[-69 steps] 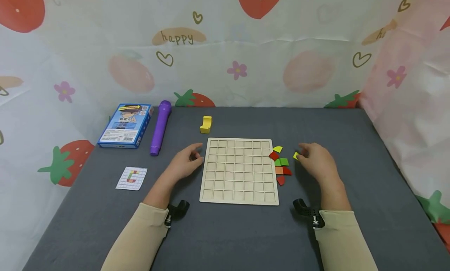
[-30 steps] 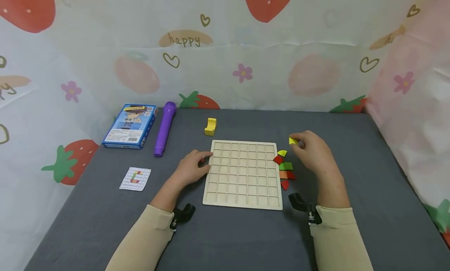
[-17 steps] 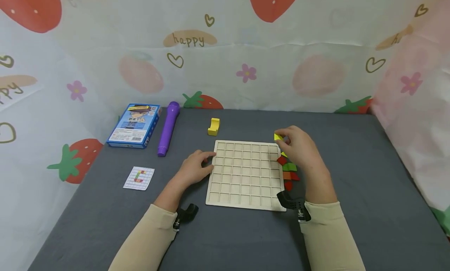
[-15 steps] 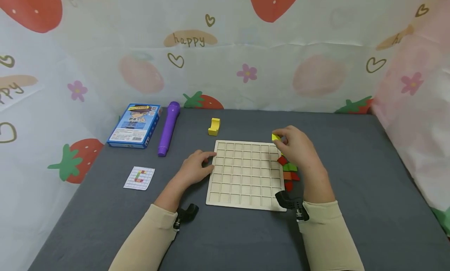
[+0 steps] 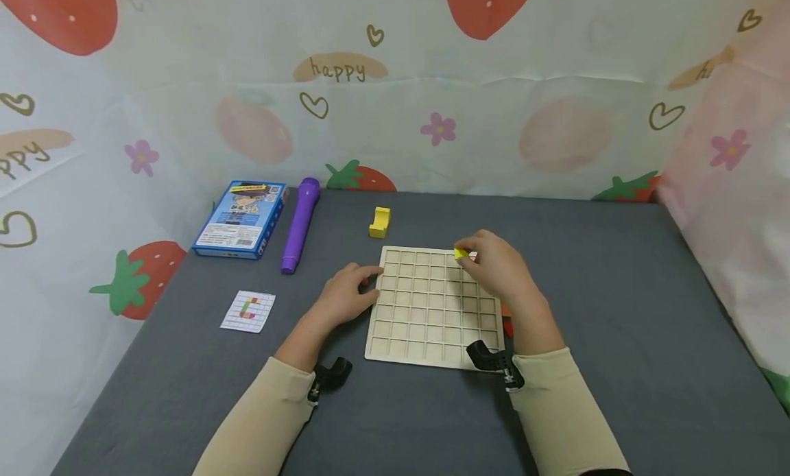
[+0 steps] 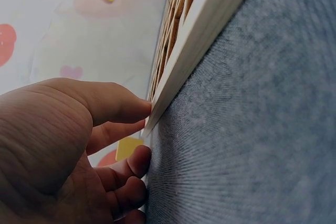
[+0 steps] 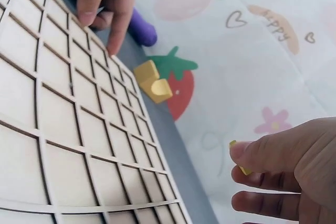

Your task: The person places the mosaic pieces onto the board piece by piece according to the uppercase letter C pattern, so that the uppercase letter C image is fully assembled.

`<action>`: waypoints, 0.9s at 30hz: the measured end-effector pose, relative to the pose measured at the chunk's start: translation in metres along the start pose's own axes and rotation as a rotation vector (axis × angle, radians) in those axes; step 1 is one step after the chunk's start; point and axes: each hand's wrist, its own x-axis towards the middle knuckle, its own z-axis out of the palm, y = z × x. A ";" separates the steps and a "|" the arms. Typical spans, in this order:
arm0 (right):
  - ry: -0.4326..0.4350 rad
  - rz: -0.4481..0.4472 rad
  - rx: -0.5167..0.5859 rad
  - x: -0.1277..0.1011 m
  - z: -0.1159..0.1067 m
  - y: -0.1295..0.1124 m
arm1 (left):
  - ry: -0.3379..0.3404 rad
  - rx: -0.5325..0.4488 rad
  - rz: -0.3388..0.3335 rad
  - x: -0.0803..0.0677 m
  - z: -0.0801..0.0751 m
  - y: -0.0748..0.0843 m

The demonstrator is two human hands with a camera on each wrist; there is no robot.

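My right hand (image 5: 498, 269) pinches a small yellow tile (image 5: 460, 254) between thumb and fingers. In the head view the tile overlaps the far right part of a pale wooden grid board (image 5: 417, 315); the right wrist view shows the tile (image 7: 244, 170) held up off the board. My left hand (image 5: 343, 296) lies at the board's left edge, fingers relaxed, with thumb and forefinger tips at the rim in the left wrist view. Beyond the board's right edge, an orange tile (image 5: 506, 310) and a red tile (image 5: 508, 327) peek out beside my right wrist, which hides other tiles.
A yellow curved block (image 5: 379, 223) stands behind the board. At the back left lie a blue box (image 5: 239, 219) and a purple microphone-shaped stick (image 5: 300, 225). A card with a coloured pattern on a grid (image 5: 248, 311) lies on the grey table (image 5: 617, 291), left of my left hand.
My right hand has picked up the yellow tile from the table's right side and carried it left to the board's far right part. My left hand has come to the board's left edge.
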 end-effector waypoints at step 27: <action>-0.034 0.043 -0.143 0.014 0.039 0.010 | -0.002 0.003 0.002 -0.001 -0.001 0.003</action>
